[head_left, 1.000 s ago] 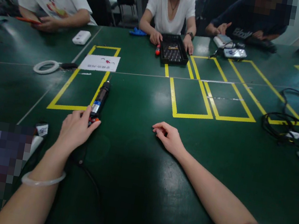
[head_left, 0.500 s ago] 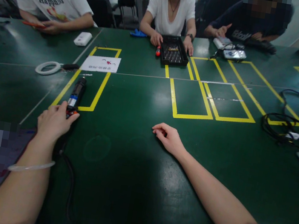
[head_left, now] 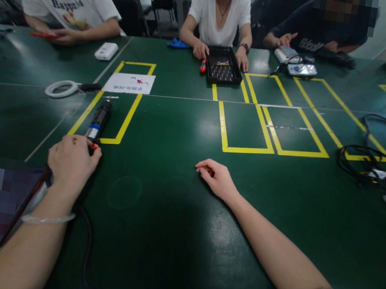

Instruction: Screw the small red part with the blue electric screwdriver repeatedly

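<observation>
On the left of the green table lies a black corded electric screwdriver with a blue and silver band, its tip pointing away from me. My left hand is closed around its rear end, where a bit of red shows by the thumb; the fingertips are hidden behind the knuckles. A black cord runs from there toward the table's near edge. My right hand rests on the tabletop near the middle, fingers loosely curled in against the thumb, with nothing seen in it.
Yellow tape outlines mark the table. A paper sheet and a white cable coil lie beyond the screwdriver. Across the table a person holds a black tray beside a red-handled tool. Black cables lie right.
My left hand has curled its fingers in and raised its knuckles at the screwdriver's rear end; the wrist has shifted slightly right. My right hand stays in place.
</observation>
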The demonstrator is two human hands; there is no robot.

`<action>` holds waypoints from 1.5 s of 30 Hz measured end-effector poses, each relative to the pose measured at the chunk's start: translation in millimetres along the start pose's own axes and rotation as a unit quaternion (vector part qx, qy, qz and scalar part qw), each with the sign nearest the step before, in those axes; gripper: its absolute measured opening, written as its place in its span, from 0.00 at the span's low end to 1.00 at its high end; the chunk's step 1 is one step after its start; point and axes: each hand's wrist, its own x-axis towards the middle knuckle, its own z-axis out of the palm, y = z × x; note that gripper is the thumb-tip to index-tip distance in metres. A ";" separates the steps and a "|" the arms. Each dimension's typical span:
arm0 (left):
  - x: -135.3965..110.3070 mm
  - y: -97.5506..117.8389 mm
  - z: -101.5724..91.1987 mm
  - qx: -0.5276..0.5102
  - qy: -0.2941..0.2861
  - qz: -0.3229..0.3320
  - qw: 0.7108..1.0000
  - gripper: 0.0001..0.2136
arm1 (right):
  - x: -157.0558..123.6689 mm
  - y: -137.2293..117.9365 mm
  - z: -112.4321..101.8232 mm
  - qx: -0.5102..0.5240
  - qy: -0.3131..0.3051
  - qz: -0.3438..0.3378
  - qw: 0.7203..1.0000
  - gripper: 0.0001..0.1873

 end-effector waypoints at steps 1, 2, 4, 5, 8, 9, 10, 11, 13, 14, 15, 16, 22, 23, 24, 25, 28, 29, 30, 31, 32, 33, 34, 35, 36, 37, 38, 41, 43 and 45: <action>0.6 -0.5 -0.5 -0.004 0.001 -0.005 1.000 0.21 | 0.1 0.2 -0.1 -0.001 0.001 -0.002 1.000 0.10; 1.5 -0.9 -1.8 -0.008 -0.002 -0.011 1.000 0.21 | 0.3 0.6 -0.1 -0.001 0.001 -0.004 1.000 0.10; 3.2 -0.2 -6.7 -0.024 -0.007 -0.023 0.999 0.20 | 0.7 1.6 0.2 -0.002 0.001 -0.007 1.000 0.10; 3.7 1.9 -10.3 -0.040 -0.005 -0.033 0.999 0.20 | 1.0 2.1 0.4 -0.002 0.001 -0.008 1.000 0.10; 1.4 19.9 -24.8 -0.170 0.011 -0.061 0.984 0.19 | 1.3 2.9 0.8 -0.003 -0.003 -0.012 1.000 0.10; -0.9 30.7 -30.6 -0.257 0.001 -0.052 0.965 0.18 | 1.2 2.8 0.8 -0.002 -0.004 -0.013 1.000 0.10; -4.0 43.8 -36.5 -0.357 -0.025 -0.031 0.933 0.18 | 1.1 2.6 0.6 -0.001 -0.005 -0.012 1.000 0.10; -7.8 58.8 -42.6 -0.464 -0.067 0.003 0.883 0.18 | 0.9 2.3 0.2 0.001 -0.005 -0.011 1.000 0.10; -16.4 91.3 -54.4 -0.614 -0.180 0.064 0.766 0.18 | 0.3 1.7 -0.6 0.015 -0.005 -0.003 1.000 0.09; -21.0 107.1 -59.4 -0.643 -0.236 0.086 0.723 0.19 | -0.1 1.5 -1.0 0.026 -0.010 -0.002 1.000 0.09; -25.6 121.8 -63.4 -0.662 -0.277 0.099 0.690 0.19 | -0.5 1.3 -1.2 0.046 -0.022 -0.004 0.999 0.09; -30.0 134.6 -66.1 -0.672 -0.309 0.110 0.664 0.20 | -0.9 1.1 -1.2 0.071 -0.039 -0.008 0.997 0.10; -49.8 170.7 -57.2 -0.707 -0.385 0.158 0.572 0.25 | -2.2 2.3 2.6 0.180 -0.082 0.003 0.980 0.16; -51.5 172.2 -54.8 -0.709 -0.388 0.159 0.567 0.25 | -2.2 2.6 3.4 0.183 -0.087 0.004 0.979 0.15; -52.8 173.1 -53.1 -0.711 -0.392 0.154 0.564 0.25 | -2.1 2.8 4.0 0.183 -0.089 0.005 0.979 0.13; -53.7 173.5 -52.0 -0.714 -0.397 0.143 0.558 0.25 | -2.1 2.9 4.4 0.182 -0.088 0.006 0.979 0.12; -54.5 173.2 -51.1 -0.735 -0.406 0.095 0.534 0.22 | -2.0 2.3 4.5 0.181 -0.074 0.012 0.981 0.12; -54.3 172.8 -50.9 -0.740 -0.410 0.083 0.527 0.20 | -2.0 1.9 4.4 0.181 -0.068 0.013 0.981 0.12; -54.1 172.3 -50.6 -0.741 -0.413 0.076 0.523 0.19 | -2.0 1.6 4.2 0.182 -0.064 0.013 0.981 0.12; -53.9 171.9 -50.2 -0.740 -0.416 0.074 0.523 0.18 | -2.1 1.4 4.1 0.182 -0.061 0.012 0.981 0.12; -53.8 171.4 -49.7 -0.735 -0.419 0.076 0.527 0.17 | -2.1 1.3 4.2 0.181 -0.059 0.011 0.982 0.12; -53.8 171.1 -49.3 -0.730 -0.421 0.082 0.533 0.16 | -2.2 1.3 4.3 0.180 -0.058 0.010 0.982 0.12; -53.9 170.9 -49.0 -0.724 -0.421 0.087 0.539 0.16 | -2.2 1.3 4.5 0.178 -0.057 0.009 0.982 0.12; -54.2 170.7 -48.9 -0.721 -0.418 0.093 0.545 0.15 | -2.2 1.3 4.7 0.176 -0.056 0.009 0.983 0.12; -54.5 170.7 -49.0 -0.720 -0.413 0.099 0.550 0.15 | -2.2 1.2 4.9 0.175 -0.055 0.010 0.983 0.13; -55.0 170.7 -49.2 -0.719 -0.405 0.106 0.555 0.15 | -2.1 0.9 5.0 0.179 -0.053 0.015 0.982 0.14; -55.4 170.7 -49.5 -0.720 -0.394 0.114 0.560 0.15 | -1.9 0.6 5.0 0.186 -0.050 0.021 0.981 0.15; -57.0 170.9 -50.3 -0.714 -0.351 0.144 0.588 0.14 | -1.0 -0.5 4.7 0.200 -0.035 0.043 0.978 0.14; -57.8 171.0 -50.2 -0.704 -0.332 0.160 0.607 0.13 | -0.5 -0.5 4.6 0.188 -0.028 0.049 0.981 0.13; -58.2 171.1 -49.5 -0.698 -0.322 0.164 0.618 0.13 | -0.3 0.2 4.9 0.173 -0.021 0.045 0.984 0.12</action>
